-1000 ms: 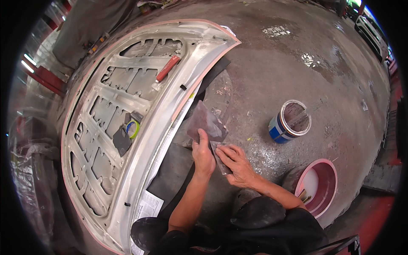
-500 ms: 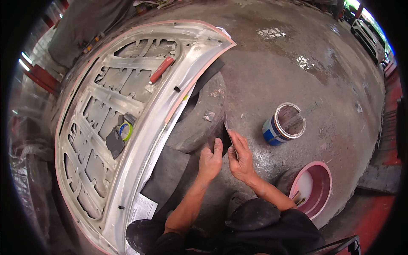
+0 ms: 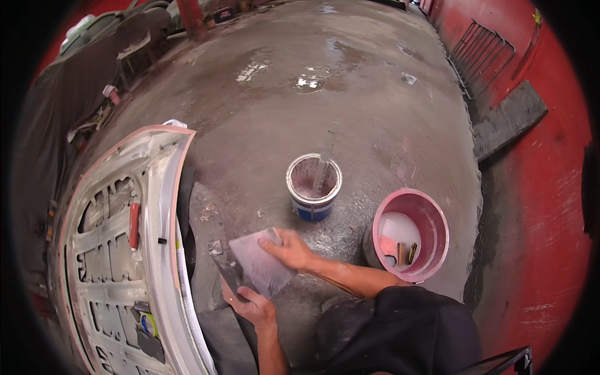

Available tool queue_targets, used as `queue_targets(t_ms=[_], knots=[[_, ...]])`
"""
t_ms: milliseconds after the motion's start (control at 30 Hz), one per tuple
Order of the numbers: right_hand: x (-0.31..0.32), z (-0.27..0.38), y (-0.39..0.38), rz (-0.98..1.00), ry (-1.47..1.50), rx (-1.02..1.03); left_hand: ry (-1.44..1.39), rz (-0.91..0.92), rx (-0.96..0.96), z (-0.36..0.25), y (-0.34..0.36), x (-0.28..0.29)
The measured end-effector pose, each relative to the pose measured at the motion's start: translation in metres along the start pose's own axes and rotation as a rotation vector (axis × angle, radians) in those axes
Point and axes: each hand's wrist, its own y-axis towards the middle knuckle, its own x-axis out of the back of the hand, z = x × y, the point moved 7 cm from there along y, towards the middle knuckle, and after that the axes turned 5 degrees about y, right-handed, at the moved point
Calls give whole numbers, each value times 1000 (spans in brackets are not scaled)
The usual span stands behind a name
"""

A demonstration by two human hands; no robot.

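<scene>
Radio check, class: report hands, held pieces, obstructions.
Left hand: holding dark strip. Right hand: holding pinkish-grey flat sheet. Open blue can beyond, apart from both hands; no obstruction visible.

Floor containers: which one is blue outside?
The can beyond the right hand, its outer wall blue; the wider tub to its right has a pink rim and inner wall.

Grey floor beside a red wall

The floor is rough, and shiny patches on it reflect light. Along its right edge there are a metal rack and a dark slab. Toward its far left stands a red post; a dark sheet covers the left side.
</scene>
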Motion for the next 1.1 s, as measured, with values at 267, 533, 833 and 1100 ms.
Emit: queue_targets(t_ms=[267, 533, 833, 1100], knots=[[-14, -117, -43, 191, 501, -869, 164, 294, -568, -12, -47, -35], [69, 7, -16, -300, -540, 288, -1115, 349, 1071, 157, -36, -53], [-33, 51, -111, 449, -605, 1241, -1196, 531, 1499, 107, -66, -74], [18, -1, 38, 51, -1122, 370, -851, 954, 1175, 53, -53, -35]])
